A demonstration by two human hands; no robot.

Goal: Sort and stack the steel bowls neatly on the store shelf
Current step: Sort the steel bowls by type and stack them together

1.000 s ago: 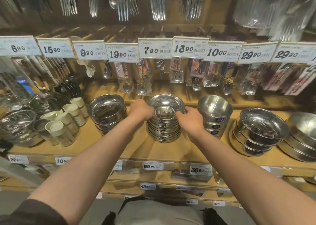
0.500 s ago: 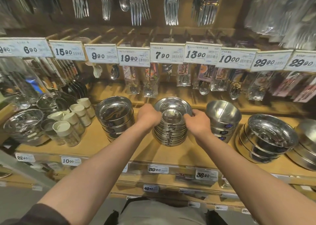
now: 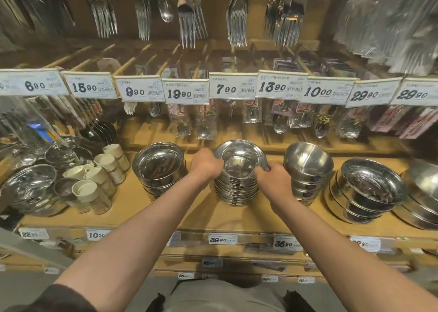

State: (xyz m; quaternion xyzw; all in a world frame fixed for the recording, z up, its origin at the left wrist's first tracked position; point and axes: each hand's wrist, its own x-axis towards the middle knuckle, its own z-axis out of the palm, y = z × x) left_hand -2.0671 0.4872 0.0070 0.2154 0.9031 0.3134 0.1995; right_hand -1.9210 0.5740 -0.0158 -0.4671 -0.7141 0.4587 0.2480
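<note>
Left hand (image 3: pixel 205 163) and right hand (image 3: pixel 269 176) grip the middle bowl stack (image 3: pixel 237 183), seemingly squaring it; neighbouring stacks already look tidy.

Upright stack of shallow steel bowls (image 3: pixel 237 188) mid-shelf (image 3: pixel 132 207), wide bowl (image 3: pixel 239 152) tilted behind

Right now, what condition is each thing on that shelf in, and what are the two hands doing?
Left hand: grips the middle stack's left side.
Right hand: grips its right side.
Middle stack of shallow bowls: upright, nested; wider bowl tilted behind.
Left bowl stack: nested, upright.
Deep bowl stack: top bowl tilted.
Paper cups: lying sideways.
</note>
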